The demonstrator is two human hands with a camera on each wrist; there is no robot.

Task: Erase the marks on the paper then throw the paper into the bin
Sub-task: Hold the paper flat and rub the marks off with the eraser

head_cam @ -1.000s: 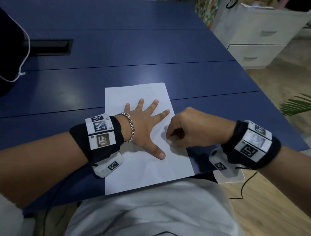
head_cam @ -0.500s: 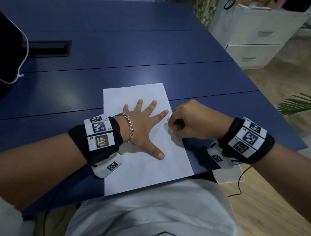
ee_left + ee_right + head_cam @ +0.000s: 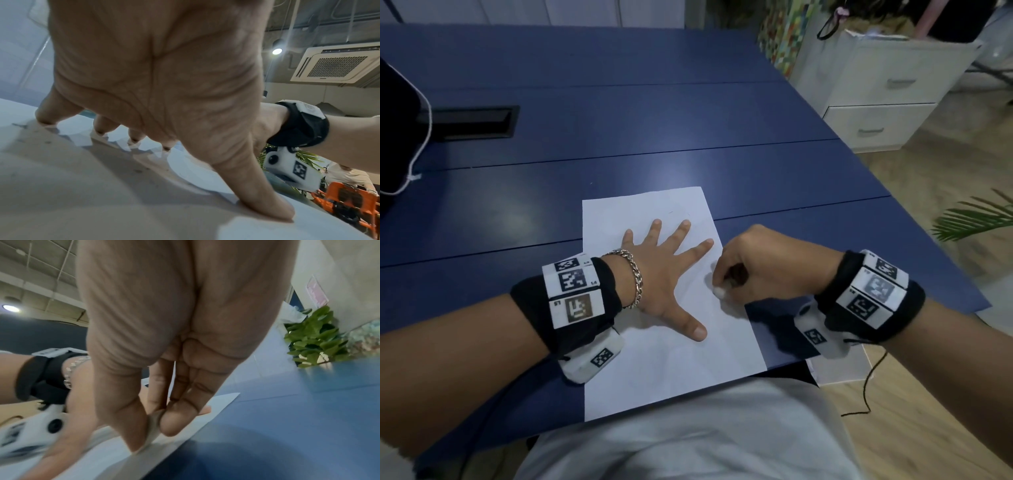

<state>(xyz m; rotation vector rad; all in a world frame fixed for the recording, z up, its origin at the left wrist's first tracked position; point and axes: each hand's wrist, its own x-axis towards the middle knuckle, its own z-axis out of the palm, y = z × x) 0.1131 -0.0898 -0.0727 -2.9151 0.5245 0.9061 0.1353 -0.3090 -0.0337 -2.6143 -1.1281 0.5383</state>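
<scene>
A white sheet of paper (image 3: 674,363) lies on the blue table (image 3: 654,120), its near end hanging over the front edge. My left hand (image 3: 667,274) lies flat on the sheet with fingers spread, pressing it down; its fingertips (image 3: 100,131) touch the paper (image 3: 82,186). My right hand (image 3: 753,267) is curled at the sheet's right edge and pinches a small white eraser (image 3: 719,292). In the right wrist view the eraser (image 3: 153,433) sits between thumb and fingers, its tip on the paper (image 3: 115,457). Faint marks (image 3: 681,214) show near the far end.
A black cable slot (image 3: 472,123) is set into the table at the far left, beside a dark object (image 3: 393,137) with a white cord. White drawers (image 3: 876,85) stand at the right past the table edge, and palm leaves (image 3: 976,219) reach in over the wooden floor.
My right hand with the eraser moved away along the sheet's right edge, then came back toward me. The left hand stays pressed flat on the paper.
</scene>
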